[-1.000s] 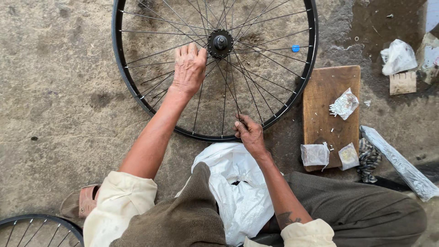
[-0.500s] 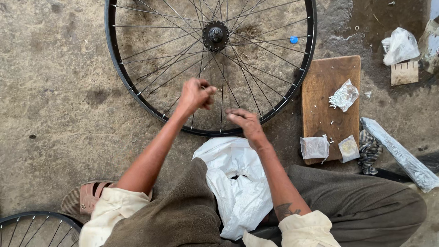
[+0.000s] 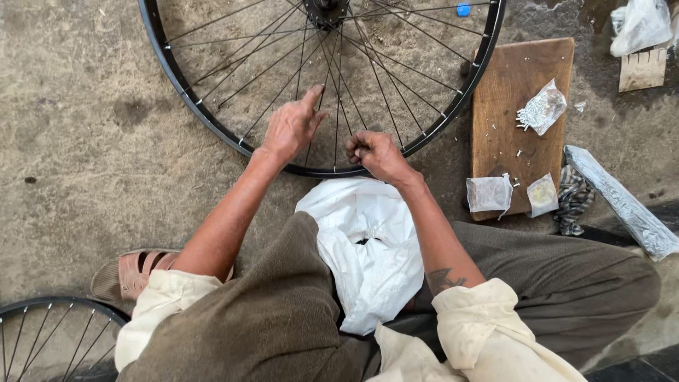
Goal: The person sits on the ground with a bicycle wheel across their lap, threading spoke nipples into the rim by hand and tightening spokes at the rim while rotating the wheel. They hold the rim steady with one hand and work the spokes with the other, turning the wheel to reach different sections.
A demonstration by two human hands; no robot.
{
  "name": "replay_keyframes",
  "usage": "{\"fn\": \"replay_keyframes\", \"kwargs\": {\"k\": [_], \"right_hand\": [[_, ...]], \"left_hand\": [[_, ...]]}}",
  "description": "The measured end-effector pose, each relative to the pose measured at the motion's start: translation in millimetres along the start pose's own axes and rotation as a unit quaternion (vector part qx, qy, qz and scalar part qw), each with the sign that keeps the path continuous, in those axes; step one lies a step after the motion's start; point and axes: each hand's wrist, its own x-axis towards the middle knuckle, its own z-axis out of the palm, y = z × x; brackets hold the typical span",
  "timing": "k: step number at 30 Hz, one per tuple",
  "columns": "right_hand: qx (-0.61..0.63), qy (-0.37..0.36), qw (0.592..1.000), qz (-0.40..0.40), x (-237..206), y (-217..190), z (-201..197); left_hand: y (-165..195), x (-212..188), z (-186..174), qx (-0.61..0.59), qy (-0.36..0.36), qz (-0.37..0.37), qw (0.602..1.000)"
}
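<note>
A black spoked bicycle wheel (image 3: 185, 92) lies flat on the concrete floor in front of me, its hub (image 3: 327, 10) at the top edge. My left hand (image 3: 291, 126) rests over the spokes just inside the near rim, index finger stretched out along a spoke. My right hand (image 3: 375, 152) is curled at the near rim, fingers pinched together on a spoke or a small part there; what it pinches is too small to make out. A white plastic bag (image 3: 368, 240) lies in my lap between my knees.
A wooden board (image 3: 516, 134) to the right carries small clear bags of metal parts (image 3: 542, 107). A long wrapped bundle (image 3: 622, 201) lies further right. Part of a second wheel (image 3: 49, 332) shows at lower left, by my sandalled foot (image 3: 134, 272). A blue cap (image 3: 463, 9) lies inside the wheel.
My left hand drew back from near the hub to the near rim, then uncurled with its index finger extended. My right hand stayed pinched at the rim. The view shifted down and closer.
</note>
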Motion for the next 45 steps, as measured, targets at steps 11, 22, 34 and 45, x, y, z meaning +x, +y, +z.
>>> {"fn": "replay_keyframes", "kwargs": {"k": [11, 22, 34, 45], "right_hand": [[-0.091, -0.076, 0.988, 0.103, 12.1, -25.1, -18.8], [-0.158, -0.006, 0.985, 0.068, -5.9, -28.5, -18.9], [0.228, 0.392, 0.891, 0.025, -65.1, 12.4, -21.8], [0.306, 0.342, 0.888, -0.026, -59.2, 2.2, -57.7]], "left_hand": [[7.4, -4.4, -7.7, 0.381, 0.038, 0.372, 0.846], [46.6, -22.5, 28.3, -0.104, -0.109, 0.016, 0.988], [52.5, -8.5, 43.2, -0.463, -0.112, -0.153, 0.866], [72.6, -4.5, 43.6, -0.645, -0.117, -0.201, 0.728]]}}
